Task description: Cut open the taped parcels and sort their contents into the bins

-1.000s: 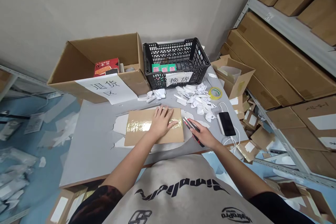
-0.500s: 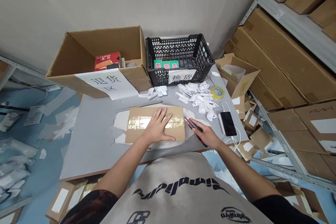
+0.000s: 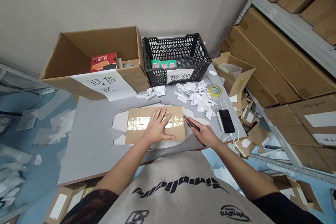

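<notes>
The person wears a light gray shirt (image 3: 181,196) with big black letters (image 3: 178,186). The left sleeve (image 3: 89,207) is dark with rusty marks, and the right sleeve (image 3: 282,210) is plain black.

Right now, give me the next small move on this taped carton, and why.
Probably bring the utility knife in your right hand to the tape across the carton: your left hand is pressing it flat, and the tape looks uncut.

Left hand (image 3: 157,128) palm down and flat, with fingers (image 3: 160,116) spread and thumb (image 3: 169,137) angled inward; bare left forearm (image 3: 126,162) reaching forward from a dark sleeve (image 3: 90,204). Right hand (image 3: 204,135) curled and closed, fingers (image 3: 195,124) wrapped in a grip, bare right forearm (image 3: 244,169) running diagonally from a black sleeve (image 3: 285,210). Exact finger placement on the right uncertain from this angle.
</notes>
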### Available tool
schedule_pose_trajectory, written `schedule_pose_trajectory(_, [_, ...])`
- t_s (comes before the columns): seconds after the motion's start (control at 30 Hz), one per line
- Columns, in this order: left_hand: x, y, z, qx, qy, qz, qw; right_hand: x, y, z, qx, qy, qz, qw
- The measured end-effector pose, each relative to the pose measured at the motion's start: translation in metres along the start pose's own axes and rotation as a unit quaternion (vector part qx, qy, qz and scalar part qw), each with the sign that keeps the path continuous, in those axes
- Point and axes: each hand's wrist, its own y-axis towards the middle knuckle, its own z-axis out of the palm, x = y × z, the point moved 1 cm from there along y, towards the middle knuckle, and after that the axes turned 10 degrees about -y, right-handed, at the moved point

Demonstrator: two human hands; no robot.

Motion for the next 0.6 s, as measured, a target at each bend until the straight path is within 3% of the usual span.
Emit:
schedule_pose_trajectory(0.2, [0.002,0.001,0.002,0.000,0.001,0.004,1.000,0.003,-0.004,0.005,-0.037,-0.062,-0.012,0.997])
schedule_pose_trajectory(0.47, [0.001,0.002,0.004,-0.003,-0.009,0.004,1.000,0.007,-0.008,0.016,-0.051,-0.028,0.015,0.998])
schedule_pose_trajectory(0.6, [0.000,0.001,0.004,-0.002,-0.014,0.002,1.000,0.004,-0.012,0.012,-0.028,-0.005,0.006,1.000])
